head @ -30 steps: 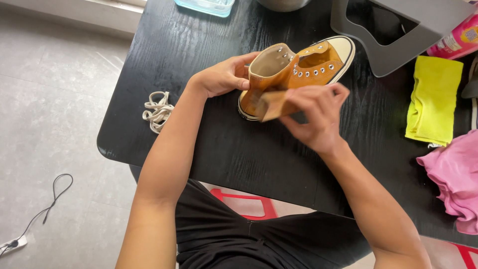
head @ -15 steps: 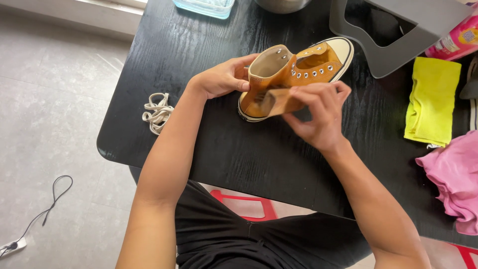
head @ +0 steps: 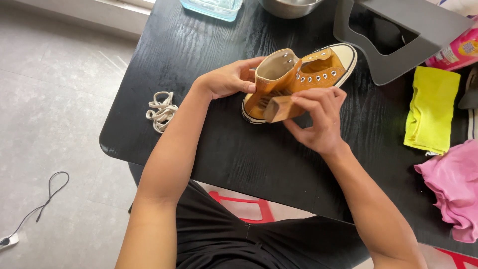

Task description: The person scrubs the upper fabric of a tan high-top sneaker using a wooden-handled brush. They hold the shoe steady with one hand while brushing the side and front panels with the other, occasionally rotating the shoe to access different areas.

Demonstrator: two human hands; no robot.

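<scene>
Scrubbing step, by the look of it: the left hand (head: 226, 79) grips the collar of the laceless orange canvas high-top sneaker (head: 298, 79) at upper centre on the black worktop (head: 209, 45). The right hand (head: 318, 119) clasps a small wooden brush (head: 280, 108) against its side; the next stroke calls for a steady shoe.

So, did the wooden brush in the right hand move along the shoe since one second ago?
Yes. The brush in the right hand slid a little toward the heel of the shoe, which stayed put on the table.
</scene>
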